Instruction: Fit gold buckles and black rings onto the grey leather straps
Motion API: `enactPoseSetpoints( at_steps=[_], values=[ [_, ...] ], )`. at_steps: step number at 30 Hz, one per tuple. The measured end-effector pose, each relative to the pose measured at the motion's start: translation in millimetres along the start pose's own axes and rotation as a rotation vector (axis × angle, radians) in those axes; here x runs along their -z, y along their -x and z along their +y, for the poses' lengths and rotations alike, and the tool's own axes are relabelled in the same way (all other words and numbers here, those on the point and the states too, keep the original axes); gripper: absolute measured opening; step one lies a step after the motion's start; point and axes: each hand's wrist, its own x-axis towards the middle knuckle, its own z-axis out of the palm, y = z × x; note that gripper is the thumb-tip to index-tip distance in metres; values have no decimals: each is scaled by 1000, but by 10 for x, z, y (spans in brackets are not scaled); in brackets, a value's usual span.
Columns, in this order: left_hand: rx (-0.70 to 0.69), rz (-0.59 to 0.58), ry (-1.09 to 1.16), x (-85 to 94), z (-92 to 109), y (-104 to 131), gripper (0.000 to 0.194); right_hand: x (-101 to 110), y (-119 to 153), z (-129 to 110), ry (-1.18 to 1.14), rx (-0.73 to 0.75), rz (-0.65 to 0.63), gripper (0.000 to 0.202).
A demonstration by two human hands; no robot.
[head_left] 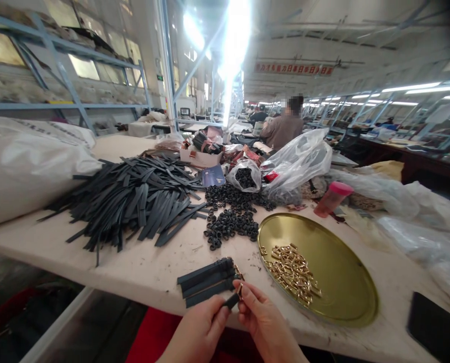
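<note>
apparently i'm joining a gold buckle (240,291) to the dark strap (231,301) my left hand (204,322) grips, so my right hand (261,312), pinching the buckle, must align them next.

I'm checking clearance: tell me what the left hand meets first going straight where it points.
Beyond the black strip it holds, the left hand would likely meet the right hand first; depth is unclear.

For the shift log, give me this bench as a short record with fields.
Left hand: grips dark strip
Right hand: pinches gold-coloured fitting at that strip's end
Row of strips: beyond the left hand, side by side
Strip pile: on the left
Black rings: heaped right of the strip pile
Round tray: right of the rings, holding small gold-coloured pieces
</note>
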Motion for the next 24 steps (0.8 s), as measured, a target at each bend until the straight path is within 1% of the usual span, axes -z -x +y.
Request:
enactPoseSetpoints(
  at_steps=[2, 5, 8, 10, 13, 15, 17, 21, 24],
  values=[
    [-30, 0, 12, -4, 8, 8, 23, 10, 10, 15, 13, 46, 1, 33],
    [-50, -6, -1, -1, 15, 12, 24, 35, 1, 49, 54, 58, -11, 36],
    [-23, -20, 71, -10, 14, 3, 22, 80, -32, 129, 191, 66, -35, 36],
    [32, -7, 184, -30, 13, -8, 15, 113, -52, 193, 335, 107, -53, 34],
    [163, 14, 343, -70, -1, -32, 9, 144, -58, 259, 566, 240, -111, 28],
    [249, -19, 426, -98, -34, -59, 6, 152, -55, 276, 645, 290, -143, 25],
    [302, -57, 484, -124, -90, -89, 3, 155, -61, 281, 643, 276, -142, 25],
    [336, -90, 578, -161, -196, -139, 22, 151, -89, 275, 592, 262, -74, 26],
    [365, -112, 654, -156, -216, -147, 27, 137, -103, 250, 582, 270, -43, 28]
  ],
)
